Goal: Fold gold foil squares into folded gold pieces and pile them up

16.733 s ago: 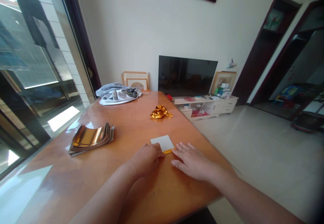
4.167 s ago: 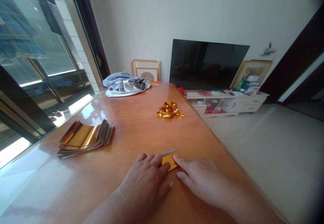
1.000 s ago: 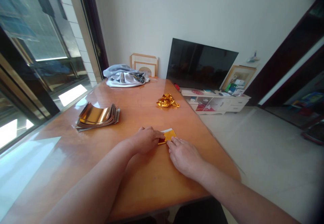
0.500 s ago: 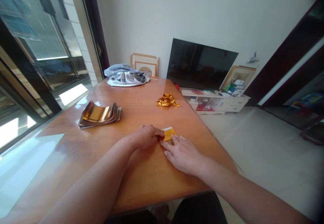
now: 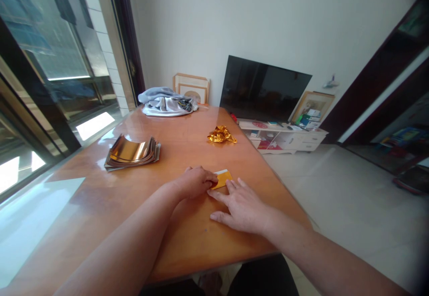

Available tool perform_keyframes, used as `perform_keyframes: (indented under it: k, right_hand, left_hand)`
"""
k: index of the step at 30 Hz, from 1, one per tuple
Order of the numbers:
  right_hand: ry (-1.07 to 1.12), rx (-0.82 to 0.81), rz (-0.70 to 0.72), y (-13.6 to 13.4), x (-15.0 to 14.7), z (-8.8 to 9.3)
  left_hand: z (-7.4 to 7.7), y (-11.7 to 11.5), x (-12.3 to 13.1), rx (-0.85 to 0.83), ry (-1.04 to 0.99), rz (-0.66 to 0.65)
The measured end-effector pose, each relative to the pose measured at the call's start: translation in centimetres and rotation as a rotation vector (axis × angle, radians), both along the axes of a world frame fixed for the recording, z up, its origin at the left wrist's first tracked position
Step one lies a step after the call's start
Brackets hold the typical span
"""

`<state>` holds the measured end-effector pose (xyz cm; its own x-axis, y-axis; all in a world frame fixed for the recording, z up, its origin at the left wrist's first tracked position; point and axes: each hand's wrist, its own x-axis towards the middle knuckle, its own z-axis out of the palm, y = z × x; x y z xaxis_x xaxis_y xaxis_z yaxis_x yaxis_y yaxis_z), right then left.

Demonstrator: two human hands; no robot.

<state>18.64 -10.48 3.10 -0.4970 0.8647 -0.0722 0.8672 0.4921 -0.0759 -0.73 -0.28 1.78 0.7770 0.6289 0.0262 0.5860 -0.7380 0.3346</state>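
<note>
A small folded piece of gold paper (image 5: pixel 224 179) with a pale strip along its far edge lies flat on the wooden table (image 5: pixel 181 153). My left hand (image 5: pixel 197 182) is closed, its bent fingers pinning the paper's left end to the tabletop and covering it. Fingers spread, my right hand (image 5: pixel 243 206) rests along the paper's near and right side. Its fingertips touch the near edge, and the thumb stretches out on the wood.
Left of my hands sits a stack of curved gold foil sheets (image 5: pixel 132 151). Crumpled gold foil (image 5: pixel 221 134) lies farther back, and bundled grey cloth (image 5: pixel 167 102) at the far end. A pale sheet (image 5: pixel 36 224) covers the left side. The table's right edge drops to the floor.
My right thumb has moved away from the fingers, toward me, and the right index finger has slid a little left along the paper's near edge. My left hand stays put.
</note>
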Motion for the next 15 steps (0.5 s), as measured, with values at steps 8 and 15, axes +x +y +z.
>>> perform_keyframes:
  k: [8, 15]
  right_hand:
    - [0.061, 0.033, -0.051, 0.0, 1.3, -0.6]
    - [0.053, 0.076, -0.101, 0.1, 0.7, -1.1]
  left_hand:
    - [-0.7, 0.3, 0.1, 0.02, -0.046, -0.022]
    - [-0.6, 0.4, 0.1, 0.01, -0.01, -0.016]
